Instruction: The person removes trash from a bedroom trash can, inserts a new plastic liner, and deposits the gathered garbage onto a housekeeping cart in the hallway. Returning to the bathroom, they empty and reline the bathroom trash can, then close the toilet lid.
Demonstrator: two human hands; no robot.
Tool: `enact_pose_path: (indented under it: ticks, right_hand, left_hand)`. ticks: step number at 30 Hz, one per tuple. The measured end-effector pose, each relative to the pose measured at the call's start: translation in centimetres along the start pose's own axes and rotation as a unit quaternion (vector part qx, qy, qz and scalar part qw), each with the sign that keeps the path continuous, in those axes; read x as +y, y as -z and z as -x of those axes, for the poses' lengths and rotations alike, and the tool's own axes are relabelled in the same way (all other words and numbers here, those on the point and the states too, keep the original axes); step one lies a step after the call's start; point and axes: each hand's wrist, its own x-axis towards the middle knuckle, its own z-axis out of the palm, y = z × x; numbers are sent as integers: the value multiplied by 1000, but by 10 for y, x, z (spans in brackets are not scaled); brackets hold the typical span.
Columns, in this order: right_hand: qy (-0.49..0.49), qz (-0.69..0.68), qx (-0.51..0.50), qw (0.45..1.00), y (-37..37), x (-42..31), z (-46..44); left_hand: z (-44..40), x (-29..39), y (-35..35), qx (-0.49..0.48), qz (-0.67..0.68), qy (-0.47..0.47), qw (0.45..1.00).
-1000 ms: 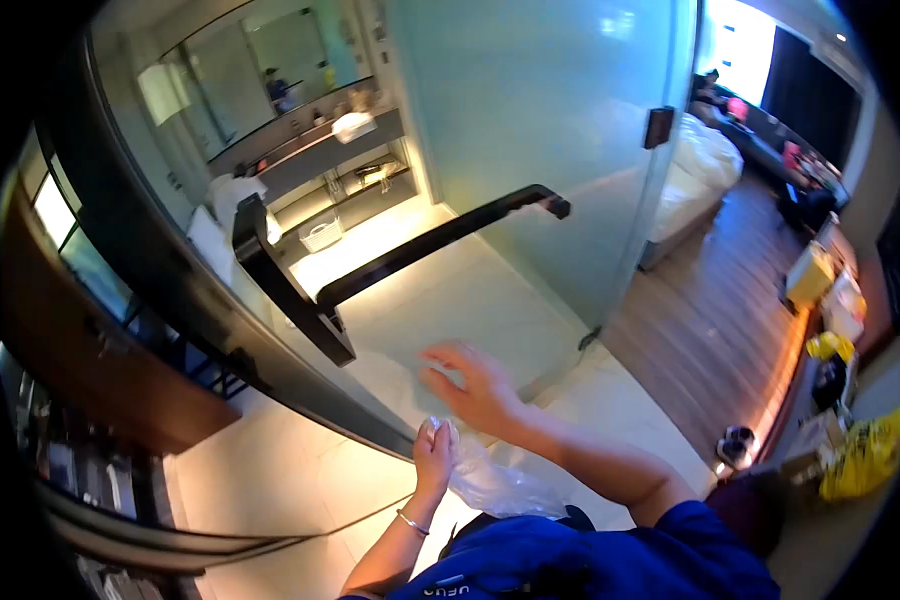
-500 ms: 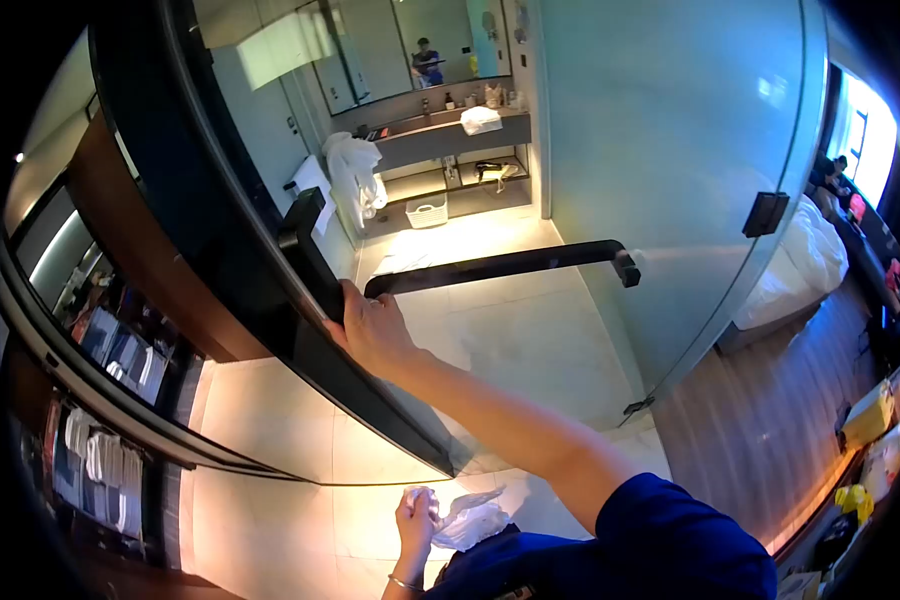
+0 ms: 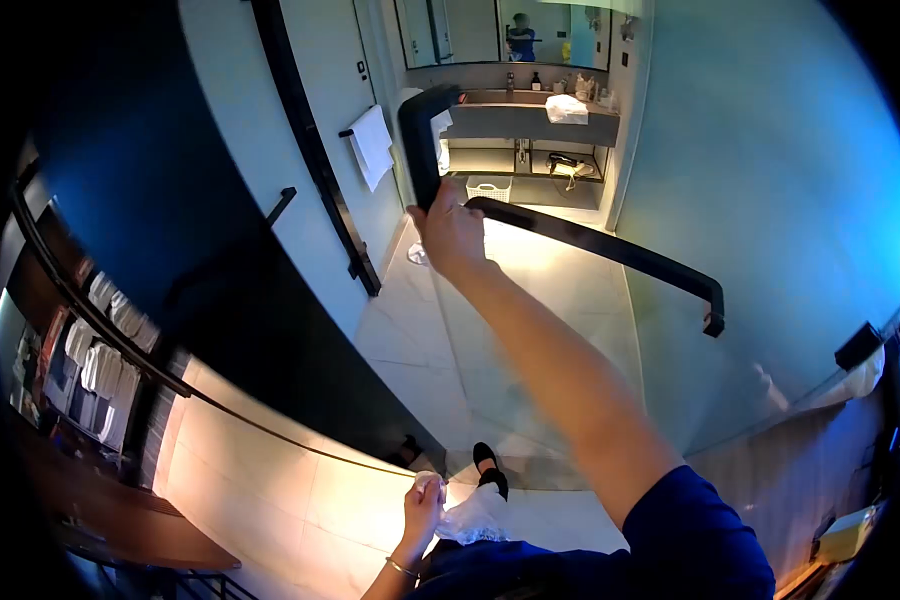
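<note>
"So, what stands at the far left?"

"Folded white cloths (image 3: 102,368) on a shelf, with a brown wooden panel (image 3: 150,535) lower down. Next comes a tall dark door panel (image 3: 255,325)."

"And past that?"

"A white towel (image 3: 372,148) hangs from a black rail. Further along, near the bottom edge, is the person's left grip (image 3: 423,507), a bracelet (image 3: 402,568) at its wrist."

"Is that one holding anything?"

"Yes, it's closed around crumpled clear plastic (image 3: 473,522). A whitish wad shows at the top of the fist, and the loose part spreads out to its right, just beside the blue clothing."

"Where's the other?"

"Higher up and slightly to the right, arm stretched out. The right grip (image 3: 453,240) is wrapped around the lower end of the upright black handle (image 3: 418,140). Below that arm, a black shoe (image 3: 484,458) shows on the pale floor."

"What's behind it?"

"A white basket (image 3: 488,188), under a grey bench (image 3: 515,122). On the bench sits a white bundle (image 3: 567,110); whether it's cloth or plastic, I can't tell."

"And the right side?"

"A long black bar (image 3: 600,245) slants down to the right across frosted glass (image 3: 760,170), its upper end just beside the right grip. Farthest over, near the bottom corner, there's a yellow box (image 3: 845,535)."
</note>
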Motion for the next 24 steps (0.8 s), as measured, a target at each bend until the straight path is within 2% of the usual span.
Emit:
enact_pose_path:
  ticks: [2, 3, 4, 6, 8, 9, 10, 12, 15, 16, 17, 18, 20, 21, 24]
  right_hand:
    - [-21, -27, -1, 999, -18, 39, -33]
    - [-16, -44, 34, 998, -22, 55, -43]
    - [-6, -40, 57, 998, -27, 74, -61]
    - [3, -29, 94, 995, -38, 118, -92]
    - [-58, -6, 82, 995, -36, 155, -123]
    - [-4, 17, 128, 992, -45, 188, -138]
    - [-36, 42, 128, 990, -43, 208, -138]
    - [-51, 43, 133, 989, -35, 248, -158]
    - [-156, 62, 116, 979, -24, 311, -187]
    - [-175, 84, 129, 973, -16, 326, -195]
    - [-242, 46, 95, 965, -8, 337, -191]
    - [-225, 60, 135, 963, -7, 354, -193]
    - [-203, 163, 202, 944, -14, 424, -197]
    - [-199, 136, 196, 951, -7, 440, -194]
    - [-239, 107, 185, 947, 16, 449, -202]
  left_hand:
    - [-32, 2, -17, 6, -18, 1, 1000]
    - [-46, 2, -22, 14, -32, 14, 999]
    - [-67, -1, -28, -4, 15, -10, 1000]
    - [-105, 2, -39, -5, -26, -11, 1000]
    - [-134, 34, -59, 9, 34, 77, 996]
    - [-154, 26, -61, -17, 50, 59, 997]
    - [-163, 23, -62, -52, 34, 20, 998]
    - [-182, 41, -77, -61, 63, 10, 996]
    - [-217, 52, -97, -54, 35, 54, 997]
    - [-229, 54, -104, -56, 29, 40, 997]
    - [-237, 40, -103, -59, 25, 21, 998]
    - [-247, 38, -105, -59, 23, 3, 998]
    - [-262, 45, -119, -17, -22, 31, 999]
    - [-265, 45, -125, 4, -49, 51, 997]
    - [-295, 57, -130, 82, -153, 7, 985]
